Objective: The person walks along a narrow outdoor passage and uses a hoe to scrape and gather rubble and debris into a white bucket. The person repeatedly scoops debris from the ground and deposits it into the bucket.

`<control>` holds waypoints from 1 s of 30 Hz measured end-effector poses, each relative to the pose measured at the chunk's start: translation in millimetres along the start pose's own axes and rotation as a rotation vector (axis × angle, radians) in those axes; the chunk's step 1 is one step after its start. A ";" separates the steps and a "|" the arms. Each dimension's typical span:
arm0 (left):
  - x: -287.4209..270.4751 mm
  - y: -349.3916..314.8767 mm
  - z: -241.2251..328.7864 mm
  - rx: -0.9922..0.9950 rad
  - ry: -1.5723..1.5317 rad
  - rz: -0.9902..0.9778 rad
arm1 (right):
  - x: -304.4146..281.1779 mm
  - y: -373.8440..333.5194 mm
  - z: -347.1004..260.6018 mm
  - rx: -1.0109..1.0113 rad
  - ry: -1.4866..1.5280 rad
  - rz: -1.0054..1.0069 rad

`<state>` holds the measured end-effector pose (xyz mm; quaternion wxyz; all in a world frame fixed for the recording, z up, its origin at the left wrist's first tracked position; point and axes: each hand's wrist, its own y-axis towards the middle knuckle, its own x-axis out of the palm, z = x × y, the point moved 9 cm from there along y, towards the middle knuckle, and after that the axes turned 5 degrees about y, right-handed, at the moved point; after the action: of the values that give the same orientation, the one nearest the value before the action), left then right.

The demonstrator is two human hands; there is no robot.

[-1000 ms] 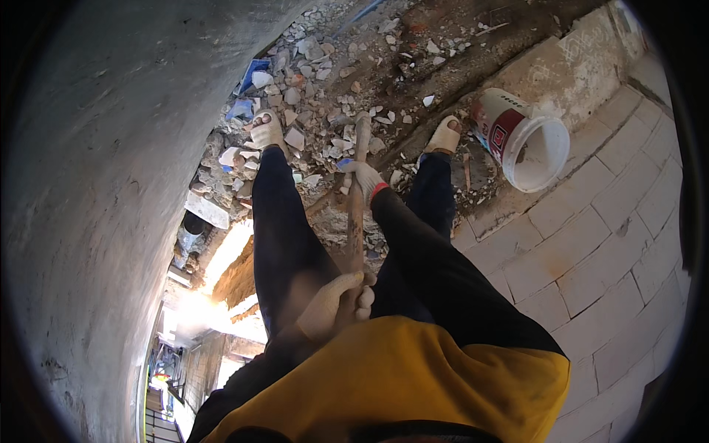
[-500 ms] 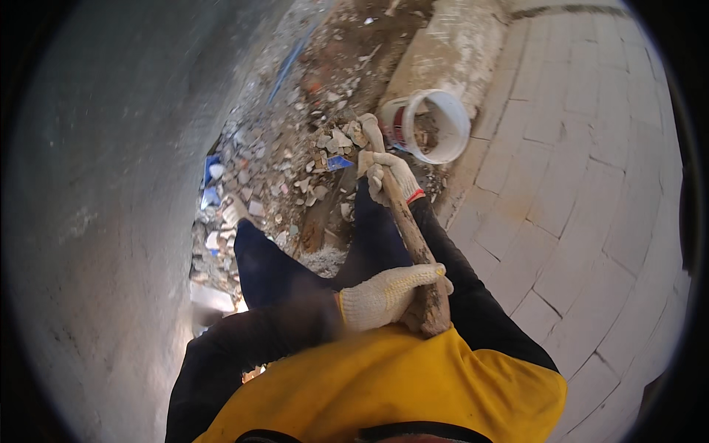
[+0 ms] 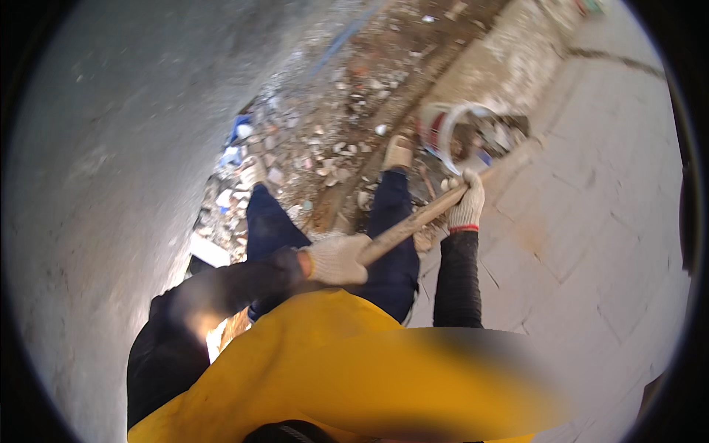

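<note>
Both my hands wear off-white knit work gloves. A long wooden-handled hoe (image 3: pixel 408 230) slants from my waist up to the right. My left hand (image 3: pixel 341 258) is closed round the near end of its handle. Farther along, my right hand (image 3: pixel 467 201) grips the shaft. Broken rubble (image 3: pixel 504 134) sits beside the handle's far end, apparently on the dark blade, at the bucket's mouth; the blade itself is mostly hidden. The white bucket (image 3: pixel 431 127) with red marking lies tilted, its opening toward the tool, with debris inside.
Loose stones and broken tile (image 3: pixel 325 159) cover the ground round my shoes. A grey wall (image 3: pixel 111 184) rises on the left. Pale paving (image 3: pixel 591 244) spreads at right, and a concrete ledge (image 3: pixel 509 55) runs behind the bucket. A blue strip (image 3: pixel 343 44) lies far off.
The hoe's far end has swung right, from over the rubble to the bucket's mouth, carrying debris. My right hand moved right with it; my left hand shifted left.
</note>
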<state>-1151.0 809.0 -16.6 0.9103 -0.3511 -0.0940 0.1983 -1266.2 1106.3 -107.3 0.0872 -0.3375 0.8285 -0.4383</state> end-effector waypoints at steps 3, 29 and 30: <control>-4.3 42.7 -120.7 -0.207 0.211 0.253 | 10.3 15.0 62.5 0.146 -0.080 -0.020; 27.6 -36.6 -437.6 -0.740 -0.843 0.527 | 203.0 155.9 689.2 -0.297 -1.837 -0.986; 33.8 -38.8 -420.1 -0.719 -0.820 0.574 | 165.7 166.2 689.0 0.243 -1.422 -0.728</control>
<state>-978.6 544.4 -298.4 0.5349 -0.5426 -0.3992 0.5100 -1168.4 605.6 -626.5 0.4810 -0.7725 0.3594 -0.2068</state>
